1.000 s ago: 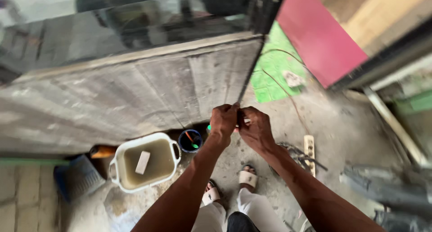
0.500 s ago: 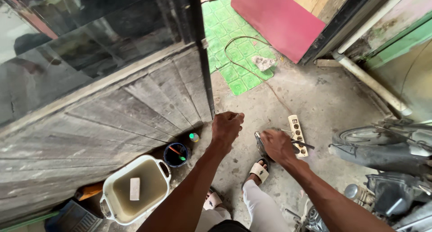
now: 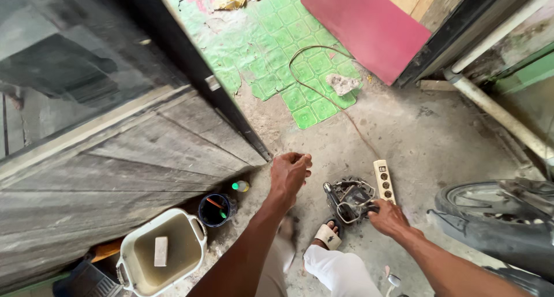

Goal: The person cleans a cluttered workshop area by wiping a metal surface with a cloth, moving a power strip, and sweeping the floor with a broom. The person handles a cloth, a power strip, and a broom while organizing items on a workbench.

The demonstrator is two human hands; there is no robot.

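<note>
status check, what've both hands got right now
Right hand gripping dark round metal machine part on the concrete floor. Left hand raised, fingers loosely curled, holding nothing visible. White power strip beside the part, orange cord trailing off.

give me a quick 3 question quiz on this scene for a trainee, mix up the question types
1. True or false: the right hand rests on the dark metal machine part lying on the concrete floor.
2. Multiple choice: what lies on the floor just beyond that part? A) a white power strip B) a hammer C) a paint roller
3. Short answer: what floats in the murky water of the cream tub at lower left?

Key
1. True. The left hand hangs loosely curled above the floor, holding nothing that shows.
2. A, the power strip, with a thin cable running off over the green tiles.
3. A small pale rectangular block.
</note>
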